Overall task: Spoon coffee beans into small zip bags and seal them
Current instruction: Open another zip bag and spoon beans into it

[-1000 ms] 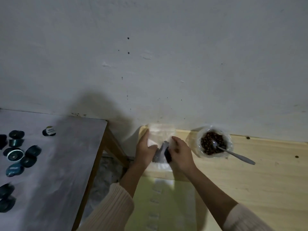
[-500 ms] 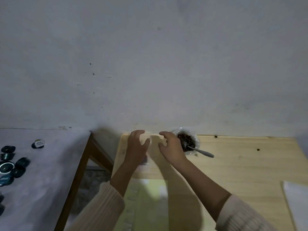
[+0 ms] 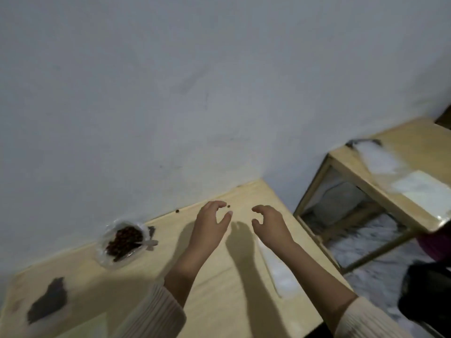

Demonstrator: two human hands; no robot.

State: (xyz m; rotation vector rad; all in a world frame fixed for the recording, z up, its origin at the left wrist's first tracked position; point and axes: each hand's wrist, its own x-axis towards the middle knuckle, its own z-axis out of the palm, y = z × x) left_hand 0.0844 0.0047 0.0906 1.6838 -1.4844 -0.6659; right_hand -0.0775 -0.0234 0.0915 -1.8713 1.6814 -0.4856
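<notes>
The plastic bowl of coffee beans, a spoon resting in it, sits on the wooden table near the wall. Pale bags lie beside the right forearm. The left hand and right hand hover empty, fingers loosely curled.

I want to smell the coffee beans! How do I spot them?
Look at the light wooden table against the grey wall. Near its back edge, left of the left hand, sits a clear bowl of coffee beans. It's the only see-through thing heaped with small brown beans; the dark patch nearer the front has no bowl.
</notes>
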